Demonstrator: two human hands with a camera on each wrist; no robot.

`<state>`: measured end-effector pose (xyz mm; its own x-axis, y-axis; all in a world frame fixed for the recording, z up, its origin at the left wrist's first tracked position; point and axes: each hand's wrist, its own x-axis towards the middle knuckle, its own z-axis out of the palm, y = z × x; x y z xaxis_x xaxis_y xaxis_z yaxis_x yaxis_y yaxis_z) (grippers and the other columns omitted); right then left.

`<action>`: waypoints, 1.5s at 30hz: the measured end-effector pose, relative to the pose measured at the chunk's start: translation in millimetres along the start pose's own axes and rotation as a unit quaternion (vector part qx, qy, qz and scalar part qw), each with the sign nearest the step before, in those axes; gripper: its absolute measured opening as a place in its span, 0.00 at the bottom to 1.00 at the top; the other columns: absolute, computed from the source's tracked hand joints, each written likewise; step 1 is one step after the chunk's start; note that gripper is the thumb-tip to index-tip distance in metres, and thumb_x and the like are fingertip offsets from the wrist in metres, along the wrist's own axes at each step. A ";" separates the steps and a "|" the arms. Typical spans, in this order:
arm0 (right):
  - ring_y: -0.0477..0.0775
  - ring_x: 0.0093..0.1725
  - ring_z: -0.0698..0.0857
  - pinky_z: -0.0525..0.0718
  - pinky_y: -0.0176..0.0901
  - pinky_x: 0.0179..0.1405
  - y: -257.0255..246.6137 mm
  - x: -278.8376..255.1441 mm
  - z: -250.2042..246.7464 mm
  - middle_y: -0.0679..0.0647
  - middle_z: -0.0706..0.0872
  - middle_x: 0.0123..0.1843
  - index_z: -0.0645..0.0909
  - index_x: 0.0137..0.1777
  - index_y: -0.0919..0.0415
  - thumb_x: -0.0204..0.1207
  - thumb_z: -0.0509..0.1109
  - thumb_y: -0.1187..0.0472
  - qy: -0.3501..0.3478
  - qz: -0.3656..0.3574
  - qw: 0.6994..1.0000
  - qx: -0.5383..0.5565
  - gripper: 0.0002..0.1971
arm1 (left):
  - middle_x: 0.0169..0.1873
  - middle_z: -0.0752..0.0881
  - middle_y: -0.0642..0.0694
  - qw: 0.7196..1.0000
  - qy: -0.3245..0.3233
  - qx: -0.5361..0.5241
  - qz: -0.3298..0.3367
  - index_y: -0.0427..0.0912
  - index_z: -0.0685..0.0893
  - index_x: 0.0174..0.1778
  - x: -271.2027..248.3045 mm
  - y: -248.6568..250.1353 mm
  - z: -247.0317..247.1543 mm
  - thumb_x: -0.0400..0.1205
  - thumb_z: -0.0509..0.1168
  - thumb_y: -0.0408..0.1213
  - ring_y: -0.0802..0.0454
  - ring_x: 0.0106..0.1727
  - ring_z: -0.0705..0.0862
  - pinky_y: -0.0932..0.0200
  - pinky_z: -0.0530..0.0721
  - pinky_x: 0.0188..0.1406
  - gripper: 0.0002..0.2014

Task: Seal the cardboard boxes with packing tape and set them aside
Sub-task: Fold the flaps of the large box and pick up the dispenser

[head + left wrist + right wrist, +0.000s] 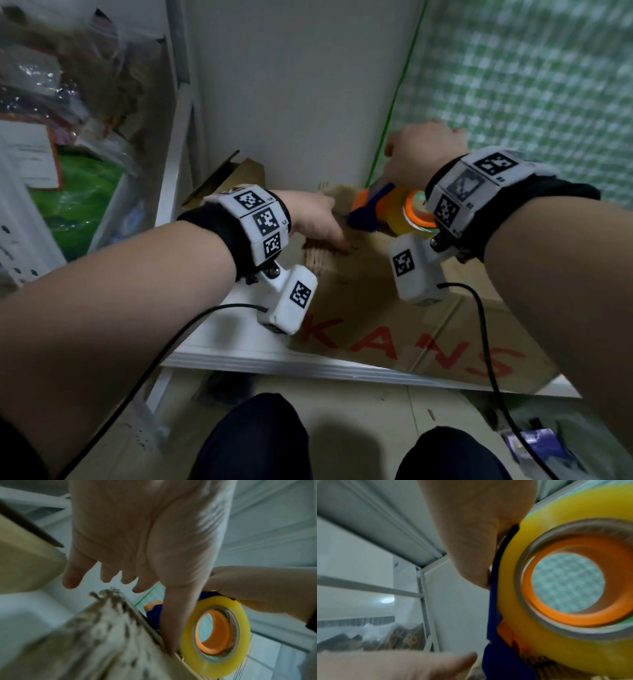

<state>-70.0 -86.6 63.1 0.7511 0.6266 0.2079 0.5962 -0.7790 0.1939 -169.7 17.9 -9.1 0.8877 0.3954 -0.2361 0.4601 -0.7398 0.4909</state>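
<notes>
Right of center in the head view, the right hand (423, 156) is gripping the tape dispenser (383, 209), yellow roll touching the cardboard box (394, 329) lying across the lower middle on a white shelf (239, 346). Left hand (313, 219) is lying flat, fingers straight, on the box top.
</notes>
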 end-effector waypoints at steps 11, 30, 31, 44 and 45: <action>0.53 0.36 0.78 0.77 0.44 0.35 62.1 -10.0 4.5 0.58 0.84 0.45 0.84 0.56 0.62 0.74 0.65 0.39 0.000 0.052 0.958 0.282 0.26 | 0.83 0.54 0.45 0.966 -0.082 0.239 -0.046 0.44 0.48 0.84 3.8 24.0 8.2 0.49 0.75 0.73 0.45 0.82 0.56 0.43 0.63 0.79 0.71; 0.59 0.48 0.78 0.79 0.49 0.54 60.6 17.3 15.8 0.58 0.78 0.48 0.80 0.57 0.62 0.80 0.59 0.41 -0.055 0.068 0.892 0.444 0.24 | 0.83 0.47 0.38 0.961 -0.010 0.270 -0.058 0.39 0.48 0.84 51.0 34.2 22.7 0.62 0.44 0.84 0.41 0.84 0.47 0.39 0.53 0.81 0.63; 0.59 0.48 0.79 0.79 0.48 0.53 64.8 20.4 18.5 0.58 0.78 0.47 0.81 0.55 0.61 0.79 0.60 0.39 -0.055 0.070 0.889 0.449 0.24 | 0.83 0.42 0.38 0.966 -0.007 0.250 -0.070 0.39 0.44 0.84 53.1 33.1 25.4 0.61 0.40 0.85 0.42 0.84 0.42 0.39 0.49 0.81 0.64; 0.61 0.54 0.84 0.80 0.57 0.62 138.6 2.5 21.6 0.60 0.85 0.52 0.82 0.36 0.48 0.76 0.62 0.37 -0.097 0.011 0.883 0.460 0.18 | 0.82 0.40 0.36 0.951 -0.014 0.286 -0.117 0.37 0.39 0.83 51.4 49.0 31.2 0.63 0.37 0.81 0.41 0.83 0.40 0.46 0.43 0.82 0.62; 0.61 0.54 0.84 0.80 0.57 0.62 144.5 0.2 20.5 0.60 0.86 0.52 0.82 0.37 0.49 0.76 0.63 0.36 -0.101 0.014 0.885 0.454 0.18 | 0.83 0.40 0.36 0.951 -0.010 0.285 -0.116 0.37 0.39 0.83 51.8 50.0 31.1 0.63 0.38 0.81 0.41 0.83 0.40 0.46 0.43 0.82 0.61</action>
<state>22.1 -199.5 71.4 0.7497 0.6618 0.0078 0.4904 -0.5475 -0.6780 -100.1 -15.6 -22.9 0.7579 0.5786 -0.3014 0.5749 -0.8107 -0.1107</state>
